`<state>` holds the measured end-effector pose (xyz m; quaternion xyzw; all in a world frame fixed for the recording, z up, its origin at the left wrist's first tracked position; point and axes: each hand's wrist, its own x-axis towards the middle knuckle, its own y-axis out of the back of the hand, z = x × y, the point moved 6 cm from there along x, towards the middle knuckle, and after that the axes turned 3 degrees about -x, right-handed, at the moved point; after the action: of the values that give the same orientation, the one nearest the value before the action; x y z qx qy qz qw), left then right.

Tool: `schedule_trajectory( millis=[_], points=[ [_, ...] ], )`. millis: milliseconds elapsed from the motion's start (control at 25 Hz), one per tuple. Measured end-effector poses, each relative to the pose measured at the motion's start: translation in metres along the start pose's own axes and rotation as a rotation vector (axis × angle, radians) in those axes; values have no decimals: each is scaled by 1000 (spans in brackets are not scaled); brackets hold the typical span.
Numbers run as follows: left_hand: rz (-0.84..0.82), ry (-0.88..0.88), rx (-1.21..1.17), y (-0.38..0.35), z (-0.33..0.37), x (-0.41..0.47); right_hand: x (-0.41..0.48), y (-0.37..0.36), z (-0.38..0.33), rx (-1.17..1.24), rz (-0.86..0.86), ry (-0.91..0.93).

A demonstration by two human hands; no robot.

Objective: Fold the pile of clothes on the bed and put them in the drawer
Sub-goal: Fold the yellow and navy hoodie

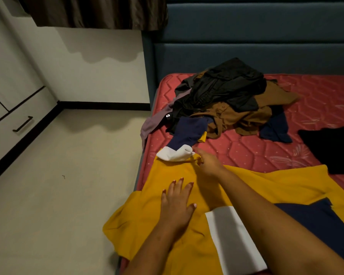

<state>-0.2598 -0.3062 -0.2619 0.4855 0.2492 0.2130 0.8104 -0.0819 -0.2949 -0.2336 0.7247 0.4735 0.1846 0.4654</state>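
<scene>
Yellow shirt (147, 225) beneath flat, wide left hand (177, 205); right hand (209, 163) tight on its edge; pile logo (168, 116) unreadable.

White logo (167, 116) on black garment (184, 110) — illegible

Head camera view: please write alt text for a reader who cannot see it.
Two hands work a yellow garment spread on a red mattress: the left hand presses flat on it, the right hand pinches its far edge. Behind lies a pile of dark and brown clothes; a closed drawer is at left.
</scene>
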Motion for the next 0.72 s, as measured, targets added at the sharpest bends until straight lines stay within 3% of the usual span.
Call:
schedule_trajectory(
  millis=[120, 240, 400, 480, 600, 720],
  points=[
    [-149, 42, 158, -15, 4, 4, -41, -8, 58, -88, -70, -142],
    [-159, 120, 162, -8, 16, 15, -79, 33, 141, -280, -12, -319],
    [-96, 26, 202, -9, 60, 35, -124, 96, 265, -367, 38, -698],
    [-85, -60, 207, -16, 90, 45, -147, 121, 312, -296, 91, -841],
    [-30, -165, 203, -25, 128, 61, -142, 137, 362, -165, 157, -876],
    [-25, -182, 202, -38, 148, 74, -121, 139, 363, -113, 210, -790]
  ],
)
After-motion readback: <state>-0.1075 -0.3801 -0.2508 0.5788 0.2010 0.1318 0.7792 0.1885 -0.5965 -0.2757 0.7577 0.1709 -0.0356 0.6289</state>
